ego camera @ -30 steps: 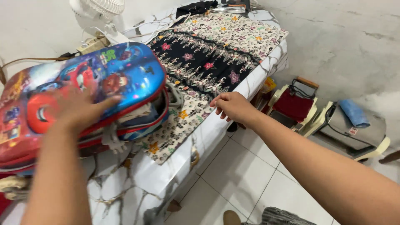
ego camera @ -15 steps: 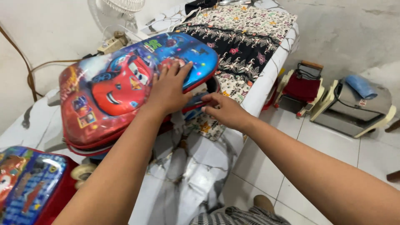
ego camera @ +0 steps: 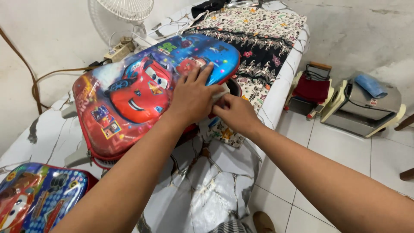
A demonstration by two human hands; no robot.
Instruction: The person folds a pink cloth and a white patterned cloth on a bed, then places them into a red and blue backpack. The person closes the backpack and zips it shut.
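A: What changed?

B: Backpack point(ego camera: 151, 92) sits further right on the table point(ego camera: 207, 190) than a second ago, cartoon-car shell up. My right hand point(ego camera: 236, 113) was out over the batik cloth point(ego camera: 263, 39); now it's tucked in at the backpack's right edge, beside my left hand point(ego camera: 192, 97). Reads like I'm working that edge, maybe the zipper.

A: Grip state?

B: Left is flat on the shell, fingers point(ego camera: 202, 73) spread, pressing, gripping nothing. Right is curled under the edge on something pale; can't tell what, or whether it's pinched.

A: Anything else unclear?

B: Second backpack point(ego camera: 36, 196) is cut off bottom-left. Fan point(ego camera: 127, 8) is cropped at top.
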